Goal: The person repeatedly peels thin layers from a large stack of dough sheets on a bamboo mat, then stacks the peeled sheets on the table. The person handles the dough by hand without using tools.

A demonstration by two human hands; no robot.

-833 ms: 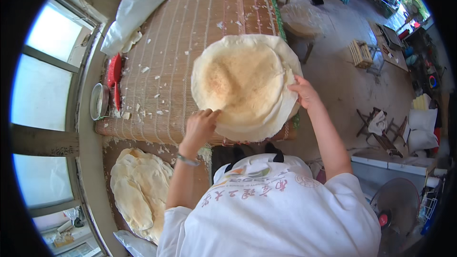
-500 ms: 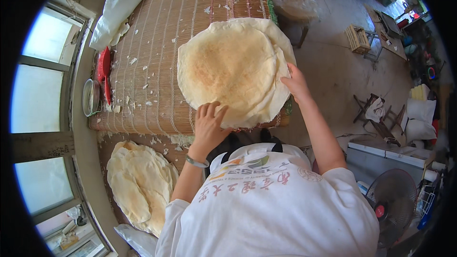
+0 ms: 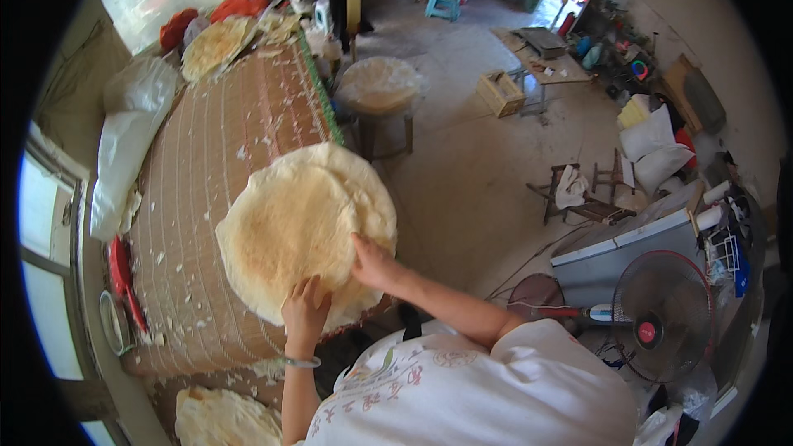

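A stack of thin, round, pale flatbreads (image 3: 285, 219) lies on the near end of a slatted brown mat, the upper sheets lightly browned. My left hand (image 3: 306, 310) rests on the stack's near edge, fingers spread over the top sheet. A bracelet circles that wrist. To its right, my right hand (image 3: 373, 263) is closed at the uneven edge of the upper flatbread, one digit pointing away from me; its other fingertips are partly hidden. More flatbreads (image 3: 227, 419) lie in a pile at lower left.
Flakes litter the brown mat (image 3: 186, 223). Along its left side are a plastic sheet (image 3: 132, 140), a red dustpan (image 3: 121, 268) and a round metal container (image 3: 114, 322). A plastic-covered round stool (image 3: 380, 87) stands beyond the mat's right edge. A fan (image 3: 665, 314) is at right.
My view has swung right and up, showing more of the room. My right hand has moved from the stack's outer right edge inward over the upper sheet. My left hand stays at the near edge.
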